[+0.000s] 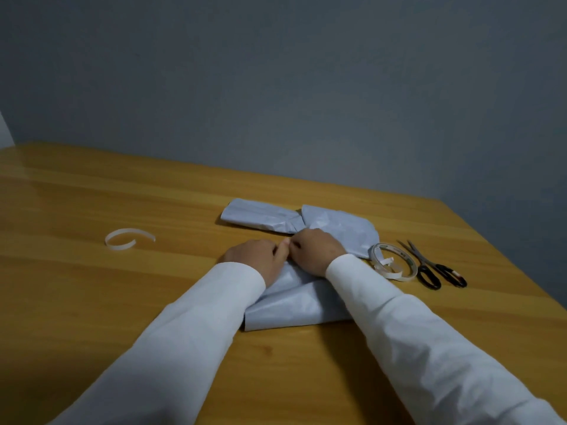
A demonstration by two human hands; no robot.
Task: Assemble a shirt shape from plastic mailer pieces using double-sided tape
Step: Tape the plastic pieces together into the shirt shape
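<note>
Grips (288, 250) on crinkled grey mailer (334, 222)

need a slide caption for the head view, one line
Both hands, left and right, pinch at the centre of grey mailer pieces on a wooden table, tape roll and scissors beside.

My white cloth sleeves (196, 317) lie over crinkled, matt grey plastic mailer pieces (334, 223) on a smooth, faintly glossy wooden table (92, 194).
</note>
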